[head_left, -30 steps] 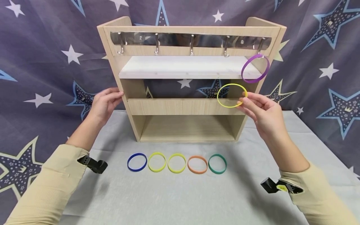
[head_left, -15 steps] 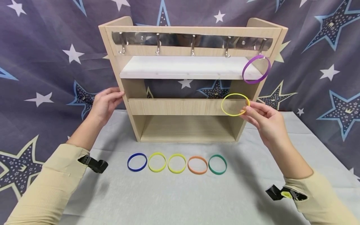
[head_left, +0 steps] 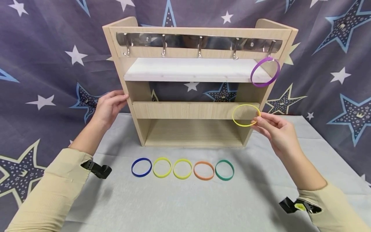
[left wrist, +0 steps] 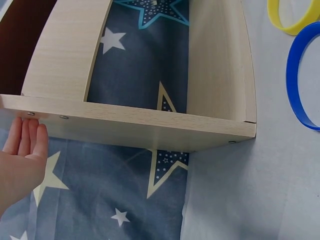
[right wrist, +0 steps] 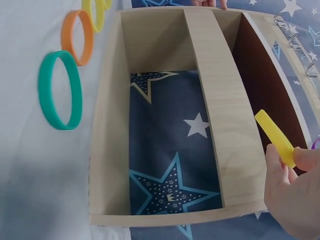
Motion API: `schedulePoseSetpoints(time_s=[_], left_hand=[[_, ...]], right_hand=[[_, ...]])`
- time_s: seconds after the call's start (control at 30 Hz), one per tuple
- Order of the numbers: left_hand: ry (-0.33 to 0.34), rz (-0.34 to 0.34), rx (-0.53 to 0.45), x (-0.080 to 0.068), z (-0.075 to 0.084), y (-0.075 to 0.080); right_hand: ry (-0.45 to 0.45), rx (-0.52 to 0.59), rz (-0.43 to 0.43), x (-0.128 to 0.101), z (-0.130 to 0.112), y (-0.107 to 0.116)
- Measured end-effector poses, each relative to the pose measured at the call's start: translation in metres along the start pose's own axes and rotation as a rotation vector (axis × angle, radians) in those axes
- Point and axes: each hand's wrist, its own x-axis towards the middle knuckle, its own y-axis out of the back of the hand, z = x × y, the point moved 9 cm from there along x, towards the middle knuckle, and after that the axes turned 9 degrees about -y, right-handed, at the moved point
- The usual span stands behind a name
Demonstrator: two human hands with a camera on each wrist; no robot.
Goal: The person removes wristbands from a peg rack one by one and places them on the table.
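My left hand [left wrist: 20, 160] rests straight fingers [left wrist: 27, 135] against the wooden shelf unit's side panel [left wrist: 140, 127]; a blue ring [left wrist: 300, 85] lies nearby.

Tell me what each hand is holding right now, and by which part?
Right hand pinches a yellow band at its right edge. Left hand holds nothing; it rests flat on the wooden rack's left side.

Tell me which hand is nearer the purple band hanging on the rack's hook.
Right. The right hand, pinching a yellow band, is just below the purple band at the rack's right end. The left hand rests on the rack's left side, far across from it.
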Motion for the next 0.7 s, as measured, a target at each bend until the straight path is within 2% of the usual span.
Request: schedulePoseSetpoints(time_s=[0.7], left_hand=[[-0.008,-0.006,-0.019,0.0,0.001,-0.001]], right_hand=[[-0.158,-0.127,0.009,-0.011,0.035,0.033]])
